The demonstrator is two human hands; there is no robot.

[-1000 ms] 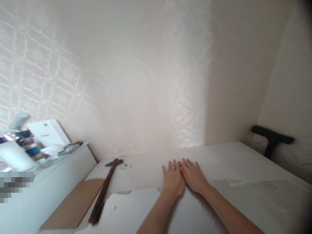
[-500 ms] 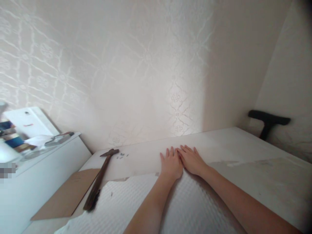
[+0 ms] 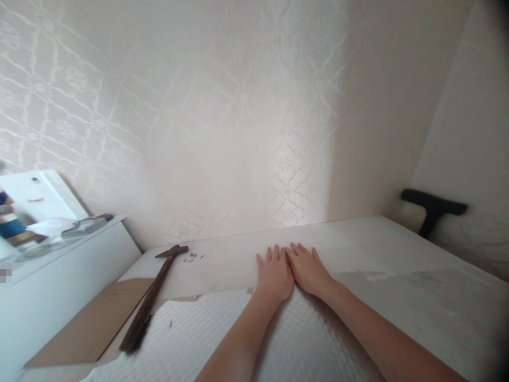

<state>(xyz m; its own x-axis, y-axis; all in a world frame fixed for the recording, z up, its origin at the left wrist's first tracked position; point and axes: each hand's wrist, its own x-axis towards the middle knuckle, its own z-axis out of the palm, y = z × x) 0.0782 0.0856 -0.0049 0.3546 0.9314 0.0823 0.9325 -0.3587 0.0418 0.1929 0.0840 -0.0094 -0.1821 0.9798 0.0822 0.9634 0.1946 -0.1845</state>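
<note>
My left hand (image 3: 275,275) lies flat with its fingers apart, at the far edge of a white quilted, textured sheet (image 3: 207,323). Touching it at the fingertips is my right hand (image 3: 309,269), also flat and holding nothing. Both palms rest on the white tabletop (image 3: 230,265) near the wall. To the left, a hammer (image 3: 149,302) with a dark wooden handle lies partly on the sheet. Several small nails (image 3: 191,257) are scattered beside its head, and a single nail (image 3: 170,323) sits on the sheet.
A brown cardboard piece (image 3: 95,318) lies left of the hammer. Farther left stands a white cabinet (image 3: 79,270) with a white box (image 3: 43,197) and clutter on top. A black T-shaped object (image 3: 433,207) rises behind the table's right edge. Patterned wallpaper (image 3: 238,116) covers the wall behind.
The view has shifted slightly, so the hammer, cardboard and cabinet sit a little farther left and lower. Both hands keep the same flat pose side by side.
</note>
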